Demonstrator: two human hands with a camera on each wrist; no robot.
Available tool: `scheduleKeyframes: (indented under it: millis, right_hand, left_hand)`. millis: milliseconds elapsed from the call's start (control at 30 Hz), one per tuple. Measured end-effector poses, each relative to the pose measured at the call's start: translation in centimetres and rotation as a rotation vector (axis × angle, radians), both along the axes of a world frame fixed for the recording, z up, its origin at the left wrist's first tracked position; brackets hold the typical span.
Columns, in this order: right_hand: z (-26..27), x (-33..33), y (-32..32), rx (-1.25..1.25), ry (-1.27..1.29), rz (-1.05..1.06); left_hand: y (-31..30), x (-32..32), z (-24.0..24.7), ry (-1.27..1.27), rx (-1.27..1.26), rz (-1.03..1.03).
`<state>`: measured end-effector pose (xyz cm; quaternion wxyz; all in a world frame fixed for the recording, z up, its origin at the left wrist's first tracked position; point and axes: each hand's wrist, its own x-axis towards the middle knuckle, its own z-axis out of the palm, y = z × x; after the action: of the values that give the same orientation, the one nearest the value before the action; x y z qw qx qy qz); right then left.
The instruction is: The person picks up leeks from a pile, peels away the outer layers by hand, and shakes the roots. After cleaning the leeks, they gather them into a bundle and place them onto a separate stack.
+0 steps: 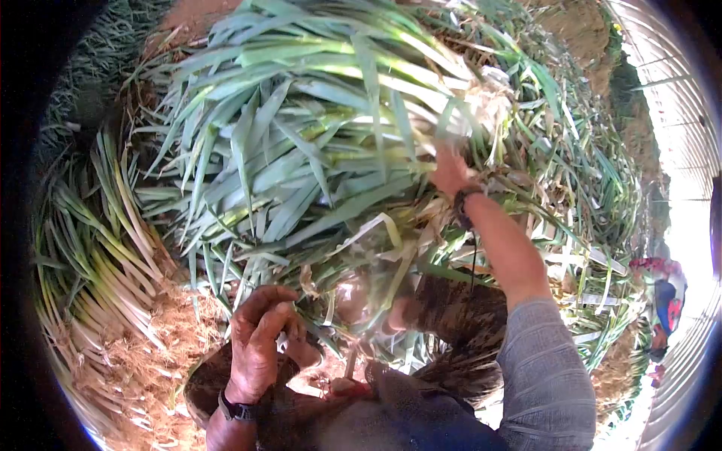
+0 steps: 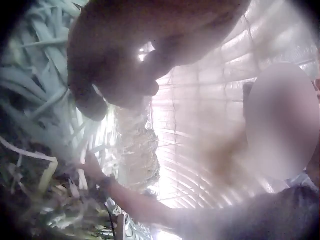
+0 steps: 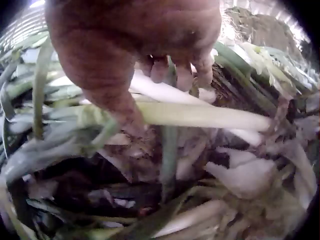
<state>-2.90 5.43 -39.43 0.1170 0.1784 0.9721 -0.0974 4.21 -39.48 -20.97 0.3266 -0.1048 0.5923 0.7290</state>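
Observation:
In the head view, a large heap of leeks [image 1: 301, 135] lies ahead, green leaves toward the left and pale stalk ends toward the right. My right hand [image 1: 451, 171] reaches to the near right side of this heap. Close up in the right wrist view, its thumb lies over a pale leek [image 3: 200, 116], with the other fingers curled down on the far side. A second white stalk passes behind it. My left hand [image 1: 259, 338] is raised near my body, its fingers loosely bent, and in the left wrist view it appears dark against the light.
Leeks with brown roots [image 1: 150, 301] are piled at the left. Loose leaves and dry peelings [image 1: 571, 180] spread to the right, beside bare soil [image 1: 579, 37]. A ribbed, translucent greenhouse wall [image 1: 684, 135] curves along the right, with a colourful item [image 1: 665, 308] near its foot.

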Motion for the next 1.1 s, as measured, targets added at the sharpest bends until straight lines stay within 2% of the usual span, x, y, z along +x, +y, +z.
scheduleKeyframes:
  millis: [33,100,167,200,233,300,333,367,433,467,500,567,633,667,700,767,833,867,900,967,1000,1033,1100]
  right_hand:
    - [-1.2,-0.1,1.4,-0.021,0.050,0.076]
    - [-1.3,-0.6,2.1,-0.088,-0.034,0.042]
    - [-0.9,1.1,2.1,-0.068,0.089,0.073]
    - [-1.2,2.5,1.5,0.060,0.221,0.074]
    - [-1.4,2.0,1.4,0.055,0.228,0.082]
    - [-1.4,1.9,1.6,0.030,-0.033,0.035]
    - [-1.9,2.6,0.9,0.073,0.110,0.172]
    - [-1.7,3.0,0.9,0.080,0.117,0.174]
    - [1.1,1.1,-1.9,-0.037,-0.054,0.340]
    - [2.8,0.2,-3.3,-0.171,0.077,0.412]
    - [5.5,-0.5,-5.0,-0.326,0.076,0.383]
    - [15.3,-2.3,-9.6,-0.238,-0.153,0.311]
    - [19.6,-3.9,-10.7,0.062,-0.182,0.507]
    - [22.8,-2.9,-11.7,0.077,-0.110,0.563]
    - [25.1,-2.2,-11.5,0.092,-0.176,0.579]
    - [25.6,-0.8,-10.2,0.113,-0.224,0.589]
    - [28.7,3.3,-11.1,-0.127,-0.354,0.336]
    - [29.6,5.5,-11.4,-0.260,-0.347,0.270]
    - [30.0,7.8,-12.0,-0.396,-0.341,0.204]
    - [29.9,12.3,-14.1,-0.762,-0.281,-0.036]
    - [30.0,14.0,-15.3,-0.882,-0.299,-0.015]
    - [29.8,15.3,-16.9,-1.004,-0.318,0.005]
    - [28.4,17.1,-19.8,-0.903,-0.282,0.016]
  left_hand:
    - [0.2,-0.2,0.0,-0.009,-0.033,-0.038]
    - [0.3,-0.3,-0.2,0.005,-0.059,-0.084]
    - [0.8,-0.2,0.2,-0.019,-0.037,-0.090]
    - [1.1,-0.2,0.5,-0.010,-0.038,-0.081]
    - [1.3,-0.1,0.8,-0.047,-0.052,-0.093]
    - [1.3,0.3,1.1,-0.088,-0.068,-0.102]
    - [1.4,0.4,0.8,-0.080,-0.083,-0.128]
    - [1.5,0.4,0.7,-0.068,-0.096,-0.153]
    - [1.6,0.8,0.2,-0.067,-0.087,-0.181]
    - [1.7,1.1,-0.7,0.012,-0.090,-0.234]
    - [2.0,1.2,-1.0,0.085,-0.091,-0.300]
    - [3.2,1.8,-0.2,0.028,-0.041,-0.341]
    - [4.3,2.6,-2.4,0.217,0.012,-0.462]
    - [4.8,3.0,-2.8,0.151,-0.002,-0.491]
    - [4.8,3.3,-4.8,0.228,0.026,-0.586]
    - [6.5,4.0,-6.2,0.317,-0.011,-0.662]
    - [8.3,3.3,-9.4,0.313,0.078,-0.631]
    - [8.8,2.8,-9.8,0.278,0.157,-0.619]
    - [9.1,2.4,-8.1,0.297,0.168,-0.605]
    - [9.3,2.0,-4.2,0.007,0.396,-0.239]
    - [10.0,1.9,-5.7,0.000,0.521,-0.124]
    - [9.9,2.1,-5.3,0.014,0.530,-0.123]
    - [9.9,2.5,-4.5,0.187,0.962,0.047]
